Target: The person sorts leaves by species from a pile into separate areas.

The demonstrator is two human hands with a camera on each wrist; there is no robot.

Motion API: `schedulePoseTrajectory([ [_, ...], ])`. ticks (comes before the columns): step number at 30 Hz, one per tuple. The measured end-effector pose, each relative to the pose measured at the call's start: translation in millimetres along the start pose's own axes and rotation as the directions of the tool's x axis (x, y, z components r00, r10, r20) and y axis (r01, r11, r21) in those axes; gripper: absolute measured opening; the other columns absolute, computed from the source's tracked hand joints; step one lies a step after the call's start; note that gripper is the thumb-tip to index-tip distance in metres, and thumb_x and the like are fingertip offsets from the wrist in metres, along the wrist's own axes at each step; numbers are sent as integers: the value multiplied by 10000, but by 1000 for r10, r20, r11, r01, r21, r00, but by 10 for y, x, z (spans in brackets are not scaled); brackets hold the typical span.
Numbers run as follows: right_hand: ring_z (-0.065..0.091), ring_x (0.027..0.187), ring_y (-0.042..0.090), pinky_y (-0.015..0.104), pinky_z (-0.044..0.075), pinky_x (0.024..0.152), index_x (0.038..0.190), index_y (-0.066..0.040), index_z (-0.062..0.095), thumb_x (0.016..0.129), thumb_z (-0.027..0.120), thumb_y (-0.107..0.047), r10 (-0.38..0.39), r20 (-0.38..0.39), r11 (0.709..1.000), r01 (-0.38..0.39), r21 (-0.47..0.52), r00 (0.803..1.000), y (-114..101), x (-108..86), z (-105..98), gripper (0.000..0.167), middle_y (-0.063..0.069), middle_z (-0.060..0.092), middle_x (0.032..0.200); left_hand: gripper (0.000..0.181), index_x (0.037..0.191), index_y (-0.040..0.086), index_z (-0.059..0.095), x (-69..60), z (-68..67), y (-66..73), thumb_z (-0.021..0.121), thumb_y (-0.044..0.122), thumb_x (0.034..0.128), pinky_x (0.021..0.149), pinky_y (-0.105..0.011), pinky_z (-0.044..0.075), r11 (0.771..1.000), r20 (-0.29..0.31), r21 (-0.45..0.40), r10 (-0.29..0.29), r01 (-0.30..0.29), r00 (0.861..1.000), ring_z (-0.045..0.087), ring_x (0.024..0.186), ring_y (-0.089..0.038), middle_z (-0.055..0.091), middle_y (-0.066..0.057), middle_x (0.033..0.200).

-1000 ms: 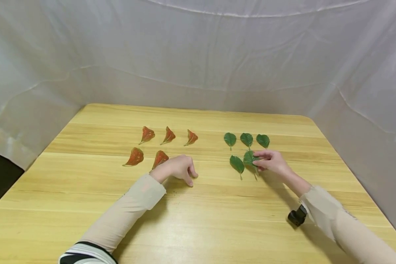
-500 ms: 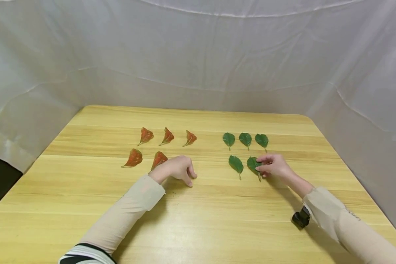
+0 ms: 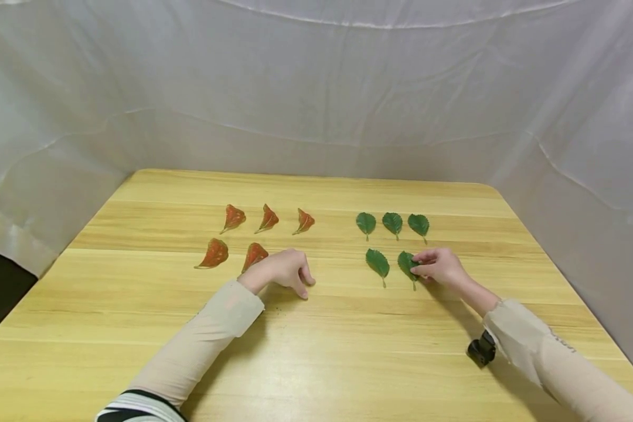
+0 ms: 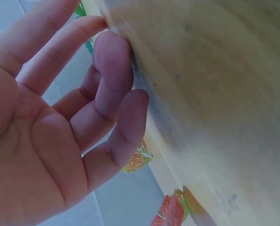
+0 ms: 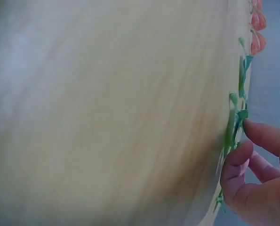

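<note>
My right hand (image 3: 441, 267) pinches the right edge of a green leaf (image 3: 407, 263), which lies at the table with its stem toward me. Part of that leaf is hidden under the fingers. To its left lies another green leaf (image 3: 377, 262), and three more form a row behind, the middle one (image 3: 392, 222) among them. My left hand (image 3: 285, 269) rests on the table, fingers loosely bent; in the left wrist view its palm (image 4: 41, 141) shows nothing held. Just behind the left wrist, a red leaf (image 3: 255, 254) is partly covered.
Several red leaves stand in two rows on the left, including a front one (image 3: 214, 252) and a back one (image 3: 234, 217). The wooden table (image 3: 337, 351) reaches a pale curtain (image 3: 316, 94) behind. A small black device (image 3: 481, 350) hangs at the right sleeve.
My right hand has brought the green leaf slightly toward me and to the right, apart from the back row, and the leaf now lies straighter. The left hand stays in place.
</note>
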State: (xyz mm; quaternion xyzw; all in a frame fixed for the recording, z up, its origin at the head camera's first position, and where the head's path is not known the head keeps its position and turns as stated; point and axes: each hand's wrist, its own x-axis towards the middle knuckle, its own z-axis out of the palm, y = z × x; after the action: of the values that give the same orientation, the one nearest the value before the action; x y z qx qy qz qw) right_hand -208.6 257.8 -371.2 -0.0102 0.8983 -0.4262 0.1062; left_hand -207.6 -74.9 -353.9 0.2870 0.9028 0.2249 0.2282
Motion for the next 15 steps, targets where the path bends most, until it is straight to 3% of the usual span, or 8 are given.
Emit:
schedulePoseTrajectory([
  [2,554,605,157,275,486,533,1058,135,562,787,656,-37,-11,-11,1000,11,-10,1000,-21,-7,-10,335,202,601,922,275,913,89,715,7,-5,-8,792,120,650,660,-195,431,1000,1,-5,11,-11,1000,554,750,-49,665,-3,962],
  [6,546,660,198,299,480,527,1057,126,573,822,631,-79,-84,-45,996,82,-44,995,-117,-28,-27,317,162,605,883,301,968,59,701,16,-27,-5,774,118,682,538,-184,354,999,0,-13,34,-34,999,421,570,-44,659,-5,775],
  [9,541,729,213,303,466,571,1047,105,594,836,629,-136,-183,-73,976,172,-134,980,-248,-39,-12,322,141,608,876,270,994,53,692,16,-54,29,727,156,746,537,-202,361,999,-104,33,39,-36,994,435,580,-75,609,12,729],
  [11,548,751,229,317,456,610,1042,90,603,835,633,-151,-261,-77,947,240,-214,962,-353,-45,19,319,147,618,874,242,987,63,692,11,-73,70,692,197,785,580,-214,409,995,-227,99,43,-21,973,509,667,-85,620,12,797],
  [13,558,766,250,338,458,641,1045,83,603,834,635,-151,-341,-68,905,308,-293,937,-456,-47,73,316,168,613,893,226,969,68,695,7,-82,118,657,233,819,613,-244,450,984,-350,178,60,4,935,564,759,-127,637,-13,885],
  [15,566,805,291,387,467,671,1067,79,591,843,623,-145,-403,-43,862,363,-354,914,-559,-53,147,318,202,601,950,265,965,65,692,1,-80,167,624,290,842,614,-279,476,960,-432,277,82,46,898,589,808,-182,641,-51,924],
])
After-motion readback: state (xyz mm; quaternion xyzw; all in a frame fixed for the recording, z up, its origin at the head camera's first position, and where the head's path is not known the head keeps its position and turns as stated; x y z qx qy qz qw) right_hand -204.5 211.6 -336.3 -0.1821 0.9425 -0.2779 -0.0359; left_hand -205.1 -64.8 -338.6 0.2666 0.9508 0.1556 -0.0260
